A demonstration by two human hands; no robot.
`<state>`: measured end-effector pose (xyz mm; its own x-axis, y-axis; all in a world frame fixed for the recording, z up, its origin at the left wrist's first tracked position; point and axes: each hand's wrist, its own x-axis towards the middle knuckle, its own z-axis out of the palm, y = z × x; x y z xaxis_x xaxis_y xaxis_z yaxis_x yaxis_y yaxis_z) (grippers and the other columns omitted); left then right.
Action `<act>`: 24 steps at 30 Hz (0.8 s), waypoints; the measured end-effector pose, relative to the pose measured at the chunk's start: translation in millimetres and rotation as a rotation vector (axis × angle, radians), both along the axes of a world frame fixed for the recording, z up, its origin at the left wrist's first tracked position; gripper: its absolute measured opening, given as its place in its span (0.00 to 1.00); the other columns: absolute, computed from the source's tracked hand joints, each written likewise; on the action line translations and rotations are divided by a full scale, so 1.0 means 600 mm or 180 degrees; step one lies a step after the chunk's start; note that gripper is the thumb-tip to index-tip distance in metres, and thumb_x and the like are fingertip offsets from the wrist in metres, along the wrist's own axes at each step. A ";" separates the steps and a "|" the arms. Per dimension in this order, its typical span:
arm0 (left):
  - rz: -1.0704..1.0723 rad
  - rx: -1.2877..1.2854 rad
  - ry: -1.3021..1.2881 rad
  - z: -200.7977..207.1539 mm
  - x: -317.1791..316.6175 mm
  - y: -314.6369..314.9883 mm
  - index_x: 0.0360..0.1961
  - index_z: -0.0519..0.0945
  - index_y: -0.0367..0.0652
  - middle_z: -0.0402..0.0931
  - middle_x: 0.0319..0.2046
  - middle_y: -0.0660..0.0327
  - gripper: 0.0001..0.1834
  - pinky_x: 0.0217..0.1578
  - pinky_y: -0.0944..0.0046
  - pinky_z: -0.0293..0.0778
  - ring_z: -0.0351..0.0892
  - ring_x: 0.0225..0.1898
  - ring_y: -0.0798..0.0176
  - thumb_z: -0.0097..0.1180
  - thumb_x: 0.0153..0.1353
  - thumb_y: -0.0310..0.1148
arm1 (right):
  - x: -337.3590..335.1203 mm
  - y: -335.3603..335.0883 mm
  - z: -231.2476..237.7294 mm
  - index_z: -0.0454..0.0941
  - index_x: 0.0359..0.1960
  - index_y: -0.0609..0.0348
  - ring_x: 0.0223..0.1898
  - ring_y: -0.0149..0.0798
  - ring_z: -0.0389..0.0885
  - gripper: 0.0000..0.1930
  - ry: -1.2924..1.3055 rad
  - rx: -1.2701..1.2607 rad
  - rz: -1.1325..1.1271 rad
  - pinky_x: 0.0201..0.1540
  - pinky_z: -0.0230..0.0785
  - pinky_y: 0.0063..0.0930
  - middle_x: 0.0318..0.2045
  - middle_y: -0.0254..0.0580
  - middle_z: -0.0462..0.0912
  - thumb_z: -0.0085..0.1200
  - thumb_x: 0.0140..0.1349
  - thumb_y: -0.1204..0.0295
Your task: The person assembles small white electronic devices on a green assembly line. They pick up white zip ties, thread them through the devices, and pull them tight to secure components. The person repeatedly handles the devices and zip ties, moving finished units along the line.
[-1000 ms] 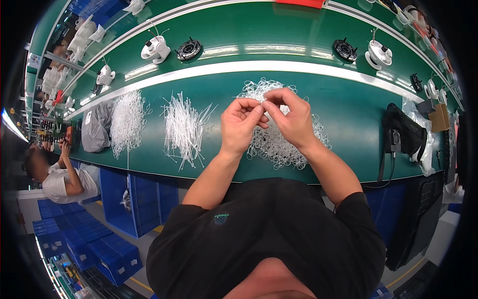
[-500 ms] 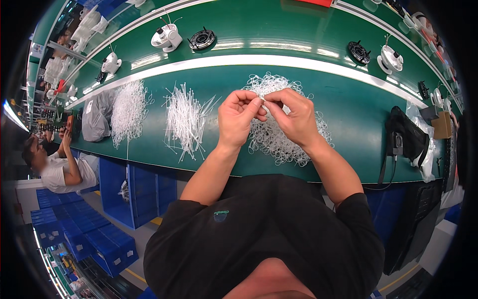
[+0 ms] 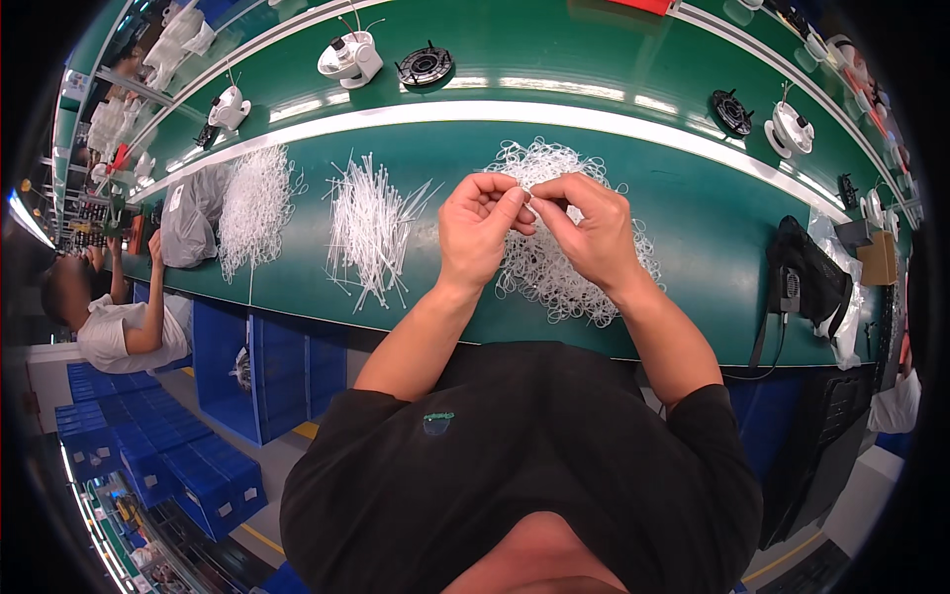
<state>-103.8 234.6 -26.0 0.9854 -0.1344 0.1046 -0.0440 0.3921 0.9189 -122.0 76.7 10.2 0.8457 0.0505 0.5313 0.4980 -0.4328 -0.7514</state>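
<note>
Bringing your hands together above the green surface [image 3: 708, 252], you pinch a small white piece [image 3: 525, 192] between them. The thumb and fingers of your left hand [image 3: 475, 233] are clamped on it from one side, those of your right hand [image 3: 594, 233] from the other, and the tips nearly meet; the piece is too small and covered for you to read its shape. Beneath your hands spreads a pile of looped white ties [image 3: 559, 282], partly hidden by your right hand. To its left, well apart, lies a loose pile of straight white ties [image 3: 368, 228], and farther left a heap of thin white strands [image 3: 255, 208] beside a grey bag [image 3: 191, 223]. Well to your right, a black bag [image 3: 809, 272] rests near a brown box [image 3: 878, 259].
</note>
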 end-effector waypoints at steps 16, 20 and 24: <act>-0.0305 0.1379 -0.0449 -0.002 0.004 0.021 0.37 0.81 0.35 0.80 0.32 0.62 0.04 0.29 0.71 0.74 0.78 0.30 0.74 0.59 0.62 0.23 | 0.005 0.001 -0.015 0.80 0.34 0.63 0.31 0.40 0.84 0.05 0.0420 0.0168 0.0098 0.35 0.75 0.31 0.29 0.44 0.84 0.63 0.56 0.79; 0.0112 0.2542 -0.0966 0.009 0.043 0.070 0.37 0.82 0.36 0.82 0.30 0.63 0.06 0.31 0.70 0.75 0.78 0.29 0.74 0.62 0.61 0.28 | 0.014 -0.017 -0.020 0.81 0.33 0.62 0.30 0.41 0.82 0.05 0.0484 -0.0376 0.0013 0.39 0.73 0.34 0.29 0.42 0.84 0.63 0.57 0.76; 0.1155 0.4069 -0.0785 -0.014 0.134 0.180 0.35 0.82 0.37 0.83 0.29 0.51 0.10 0.35 0.59 0.78 0.84 0.32 0.53 0.64 0.58 0.34 | 0.018 -0.049 -0.024 0.80 0.32 0.61 0.29 0.40 0.81 0.05 0.0423 -0.0649 -0.0178 0.44 0.70 0.34 0.29 0.40 0.84 0.62 0.58 0.74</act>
<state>-23.2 342.8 -34.5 0.9597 -0.0081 0.2809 -0.1771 -0.7937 0.5820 -110.9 47.3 -4.1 0.9119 0.0964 0.3989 0.3716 -0.6064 -0.7030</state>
